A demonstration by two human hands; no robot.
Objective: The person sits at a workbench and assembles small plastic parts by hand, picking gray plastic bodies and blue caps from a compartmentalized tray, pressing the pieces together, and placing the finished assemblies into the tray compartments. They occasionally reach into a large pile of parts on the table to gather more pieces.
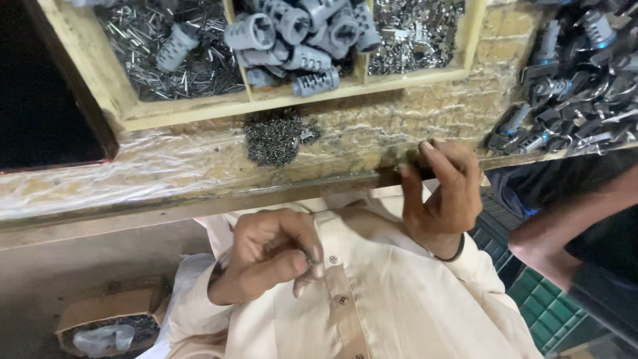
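Far left, wooden tray (100, 80) w/ compartments: thin metal pins (143, 33), then grey plastic cylinders (292, 33). Below it, on the plastic-wrapped tabletop (133, 173), a pile of tiny dark metal bits (272, 139). Left hand (272, 256) sits low by the cream shirt (385, 299), thumb & fingers pinched together on something small, can't tell what. Right hand (442, 196) is up at the tabletop edge, fingertips curled on it, not gripping anything visible. Far right, heap of dark metal & blue parts (571, 86); another person's arm (571, 226) below.
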